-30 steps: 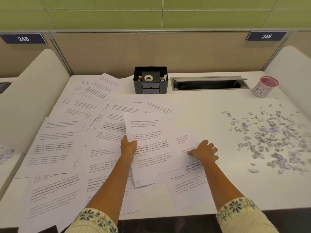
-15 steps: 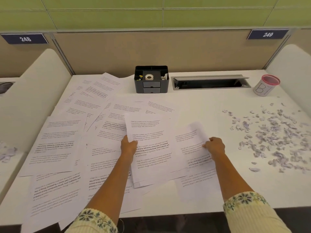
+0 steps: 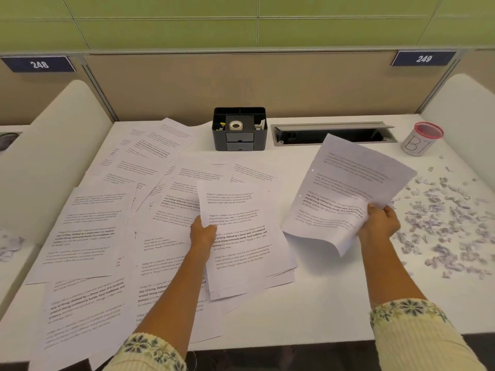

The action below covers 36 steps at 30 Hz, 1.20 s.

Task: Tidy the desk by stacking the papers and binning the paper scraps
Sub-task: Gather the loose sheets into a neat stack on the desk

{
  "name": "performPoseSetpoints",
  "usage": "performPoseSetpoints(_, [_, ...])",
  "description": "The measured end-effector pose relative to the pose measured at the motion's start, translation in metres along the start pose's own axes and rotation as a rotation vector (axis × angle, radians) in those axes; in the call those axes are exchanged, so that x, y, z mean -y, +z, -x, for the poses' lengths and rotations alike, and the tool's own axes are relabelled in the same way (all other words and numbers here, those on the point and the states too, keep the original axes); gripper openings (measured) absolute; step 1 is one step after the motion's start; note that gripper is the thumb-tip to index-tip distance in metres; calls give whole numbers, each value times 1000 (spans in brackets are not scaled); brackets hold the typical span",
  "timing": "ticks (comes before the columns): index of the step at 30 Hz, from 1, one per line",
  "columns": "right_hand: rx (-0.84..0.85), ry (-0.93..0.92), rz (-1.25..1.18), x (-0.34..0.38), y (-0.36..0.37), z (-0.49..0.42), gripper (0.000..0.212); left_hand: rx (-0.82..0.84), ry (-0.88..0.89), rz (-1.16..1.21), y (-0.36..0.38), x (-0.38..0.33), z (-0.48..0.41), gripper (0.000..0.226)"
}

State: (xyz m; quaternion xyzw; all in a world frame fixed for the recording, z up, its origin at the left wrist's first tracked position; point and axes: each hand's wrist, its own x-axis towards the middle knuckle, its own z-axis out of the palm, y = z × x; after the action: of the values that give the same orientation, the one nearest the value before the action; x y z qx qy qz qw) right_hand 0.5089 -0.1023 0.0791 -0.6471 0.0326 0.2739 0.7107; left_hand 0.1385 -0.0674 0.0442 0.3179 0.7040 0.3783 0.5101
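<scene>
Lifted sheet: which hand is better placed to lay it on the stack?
Right. The right hand grips the lifted sheet beside the stack; the left hand is holding the stack's left edge.

Illumination bright, even, overhead; soft shadows beneath the lifted sheet (image 3: 348, 188) on the bench (image 3: 308, 303). Wide-angle distortion bows the edges. Paper scraps (image 3: 444, 220) slightly blurred; distant print illegible.

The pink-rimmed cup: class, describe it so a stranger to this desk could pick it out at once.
On the white desk, go to the far right corner below sign 249. There, right of the grey cable hatch and beyond the paper scraps, stands the pink-rimmed cup. Unlike the black square organiser, it is round and white, with letters handwritten on its side.
</scene>
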Motion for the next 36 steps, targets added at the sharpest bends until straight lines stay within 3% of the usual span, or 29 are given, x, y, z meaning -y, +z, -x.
performPoseSetpoints(8, [151,103,-280,4,16,17,25,22,-6,-10,2,-2,-1,44])
performPoseSetpoints(17, [108,158,-410,11,22,15,37,43,-17,-3,4,-4,1,42])
performPoseSetpoints(22, [170,129,-260,9,23,15,36,57,-15,19,5,-4,3,41])
performPoseSetpoints(27, [384,46,60,-9,25,30,18,87,-20,39,5,-4,5,40])
performPoseSetpoints(31, [604,52,291,-33,24,42,22,129,-54,58,4,-5,6,31])
performPoseSetpoints(36, [726,13,562,-68,27,53,17,139,-88,75,7,-8,9,47])
